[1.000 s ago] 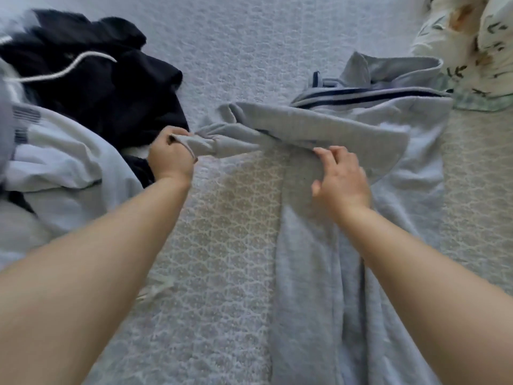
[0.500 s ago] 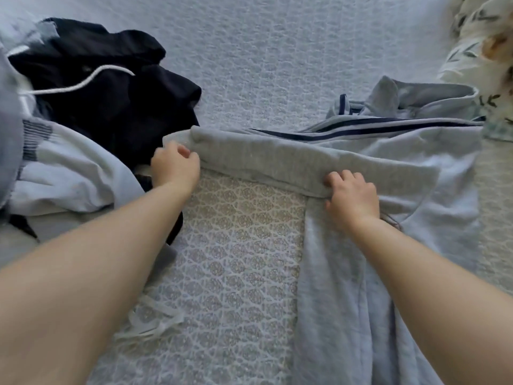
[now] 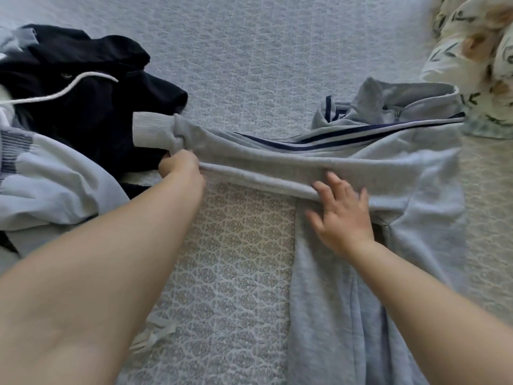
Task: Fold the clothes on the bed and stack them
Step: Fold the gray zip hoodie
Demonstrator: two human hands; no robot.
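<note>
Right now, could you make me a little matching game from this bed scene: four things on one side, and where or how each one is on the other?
Things:
1. left hand
2. right hand
3. black garment
4. floral pillow

States:
A. far right corner
B. fingers spread flat on the grey sweatshirt
C. heaped at far left, white cord across it
D. gripping the sleeve near its cuff

Pairs: 1-D, 2-B, 3-C, 4-A
</note>
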